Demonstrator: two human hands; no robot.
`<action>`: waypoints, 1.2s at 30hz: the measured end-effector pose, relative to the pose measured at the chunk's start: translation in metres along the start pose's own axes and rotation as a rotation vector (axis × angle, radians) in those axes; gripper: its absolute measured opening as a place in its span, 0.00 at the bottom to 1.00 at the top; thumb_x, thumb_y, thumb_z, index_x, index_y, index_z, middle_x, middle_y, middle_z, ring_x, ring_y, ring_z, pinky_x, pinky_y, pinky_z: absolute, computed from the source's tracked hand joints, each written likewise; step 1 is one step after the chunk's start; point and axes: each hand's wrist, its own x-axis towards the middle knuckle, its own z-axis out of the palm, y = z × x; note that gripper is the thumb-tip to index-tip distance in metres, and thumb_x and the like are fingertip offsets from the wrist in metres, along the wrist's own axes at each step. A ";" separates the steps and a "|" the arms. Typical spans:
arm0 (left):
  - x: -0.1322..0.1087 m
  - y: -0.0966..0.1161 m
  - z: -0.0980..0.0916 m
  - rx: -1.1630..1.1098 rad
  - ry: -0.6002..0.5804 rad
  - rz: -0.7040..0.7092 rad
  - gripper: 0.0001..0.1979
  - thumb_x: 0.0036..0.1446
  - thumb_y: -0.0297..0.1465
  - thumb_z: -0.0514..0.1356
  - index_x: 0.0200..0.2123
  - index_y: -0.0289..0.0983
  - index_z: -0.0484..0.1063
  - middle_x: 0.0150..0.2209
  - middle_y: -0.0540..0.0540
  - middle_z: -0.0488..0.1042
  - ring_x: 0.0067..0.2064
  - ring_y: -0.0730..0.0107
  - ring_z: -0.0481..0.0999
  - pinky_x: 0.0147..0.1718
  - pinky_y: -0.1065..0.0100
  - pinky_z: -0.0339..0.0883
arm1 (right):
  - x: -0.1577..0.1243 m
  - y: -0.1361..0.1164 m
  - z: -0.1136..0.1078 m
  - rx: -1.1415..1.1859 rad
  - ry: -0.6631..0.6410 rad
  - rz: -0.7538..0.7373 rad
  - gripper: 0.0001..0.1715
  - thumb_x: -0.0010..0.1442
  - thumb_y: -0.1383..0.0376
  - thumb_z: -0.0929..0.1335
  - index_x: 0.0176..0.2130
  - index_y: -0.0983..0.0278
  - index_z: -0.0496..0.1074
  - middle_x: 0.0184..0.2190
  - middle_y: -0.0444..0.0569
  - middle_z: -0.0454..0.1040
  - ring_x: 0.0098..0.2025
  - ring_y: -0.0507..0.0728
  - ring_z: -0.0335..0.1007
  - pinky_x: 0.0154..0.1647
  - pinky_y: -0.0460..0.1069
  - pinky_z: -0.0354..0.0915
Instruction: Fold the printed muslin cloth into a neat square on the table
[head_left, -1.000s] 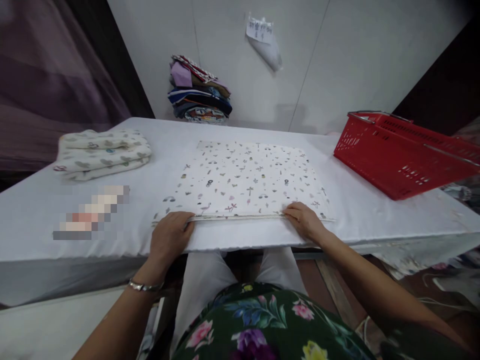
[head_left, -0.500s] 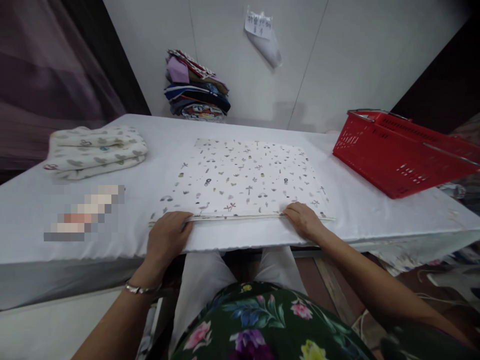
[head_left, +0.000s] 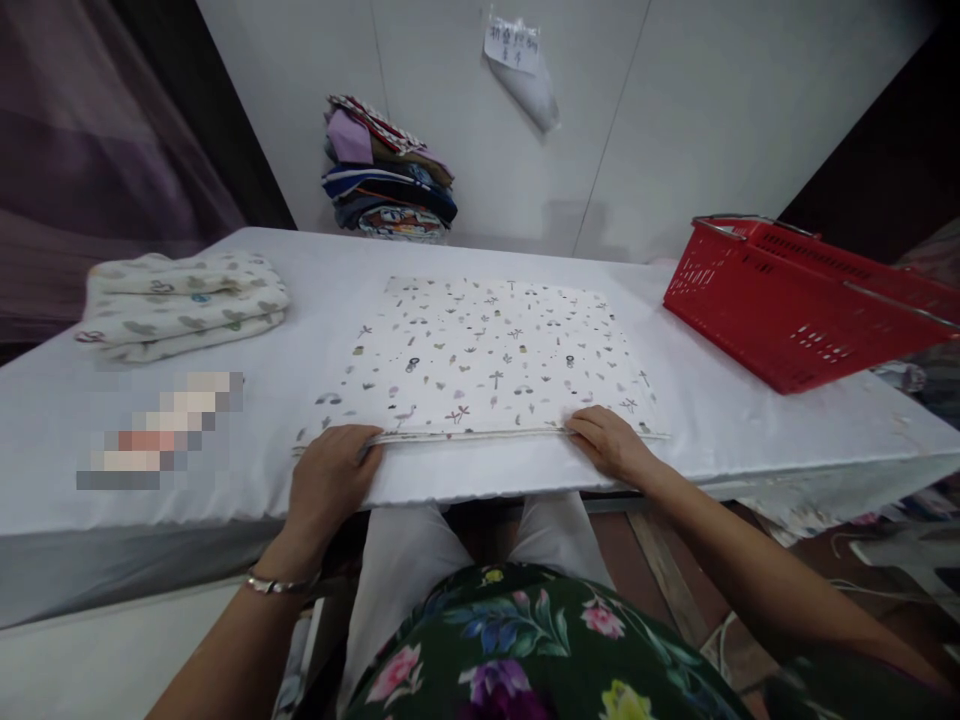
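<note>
A white cloth (head_left: 472, 350) printed with small palm trees, rainbows and animals lies flat in a folded rectangle in front of me. Several layers show along its near edge. My left hand (head_left: 334, 475) grips that edge near its left corner, the fingers on top and the thumb toward the edge. Toward the right end of the same edge, my right hand (head_left: 611, 442) has the layers pinched, its fingertips over the cloth. The undersides of both hands are hidden.
A thick folded patterned blanket (head_left: 184, 305) lies at the left of the white-covered table (head_left: 465, 475), behind a blurred-out item (head_left: 161, 430). At the back, a stack of folded clothes (head_left: 390, 170) rests against the wall. A red plastic basket (head_left: 795, 310) stands at the right.
Both hands keep their places on the cloth's near edge. The view has shifted very slightly; otherwise nothing has visibly moved.
</note>
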 end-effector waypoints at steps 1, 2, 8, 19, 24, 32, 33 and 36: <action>0.000 0.000 -0.001 0.003 -0.009 -0.003 0.13 0.56 0.34 0.50 0.39 0.37 0.72 0.39 0.44 0.77 0.42 0.59 0.74 0.44 0.61 0.65 | 0.000 0.001 0.000 -0.001 0.001 -0.008 0.14 0.65 0.65 0.60 0.44 0.67 0.72 0.42 0.56 0.72 0.43 0.59 0.65 0.44 0.52 0.63; 0.001 0.001 -0.001 0.008 -0.016 -0.007 0.14 0.56 0.34 0.50 0.39 0.37 0.72 0.39 0.44 0.77 0.43 0.59 0.74 0.44 0.61 0.65 | 0.001 0.001 0.000 -0.007 0.002 -0.013 0.14 0.65 0.66 0.60 0.44 0.67 0.72 0.41 0.56 0.73 0.43 0.59 0.65 0.44 0.52 0.63; 0.003 -0.001 -0.004 0.042 -0.058 0.017 0.16 0.57 0.36 0.47 0.38 0.37 0.72 0.38 0.42 0.77 0.43 0.58 0.74 0.44 0.60 0.66 | 0.003 0.000 0.004 -0.083 -0.003 -0.011 0.14 0.64 0.68 0.60 0.43 0.67 0.74 0.39 0.55 0.74 0.40 0.58 0.66 0.41 0.52 0.64; 0.023 0.014 0.003 0.069 -0.084 0.274 0.19 0.56 0.40 0.50 0.44 0.37 0.73 0.47 0.41 0.75 0.47 0.56 0.74 0.45 0.56 0.67 | -0.005 0.003 -0.006 0.174 0.105 0.112 0.13 0.62 0.68 0.62 0.42 0.63 0.74 0.41 0.52 0.74 0.43 0.56 0.67 0.46 0.51 0.64; 0.039 0.067 0.024 -0.110 -0.116 0.428 0.19 0.59 0.41 0.49 0.45 0.39 0.73 0.49 0.42 0.74 0.49 0.58 0.72 0.46 0.58 0.67 | -0.030 0.057 -0.035 0.241 0.165 0.820 0.12 0.58 0.69 0.63 0.39 0.64 0.75 0.40 0.50 0.76 0.44 0.56 0.70 0.47 0.49 0.64; 0.046 0.087 0.040 -0.174 -0.087 0.438 0.18 0.61 0.37 0.47 0.41 0.37 0.75 0.41 0.40 0.75 0.43 0.57 0.72 0.41 0.58 0.68 | -0.057 0.097 -0.046 0.407 -0.064 1.222 0.09 0.56 0.65 0.66 0.27 0.67 0.73 0.13 0.41 0.66 0.17 0.49 0.62 0.21 0.42 0.60; 0.045 0.086 0.040 -0.181 -0.070 0.444 0.19 0.61 0.38 0.47 0.41 0.37 0.75 0.40 0.40 0.75 0.43 0.57 0.72 0.41 0.58 0.67 | -0.056 0.096 -0.045 0.432 -0.079 1.238 0.10 0.56 0.64 0.66 0.27 0.67 0.72 0.13 0.41 0.66 0.16 0.48 0.62 0.20 0.42 0.59; 0.044 0.084 0.042 -0.208 -0.042 0.452 0.19 0.61 0.38 0.47 0.40 0.37 0.76 0.40 0.40 0.75 0.43 0.57 0.72 0.41 0.58 0.67 | -0.055 0.093 -0.044 0.480 -0.109 1.276 0.11 0.58 0.63 0.66 0.27 0.66 0.70 0.13 0.40 0.66 0.16 0.48 0.62 0.18 0.41 0.59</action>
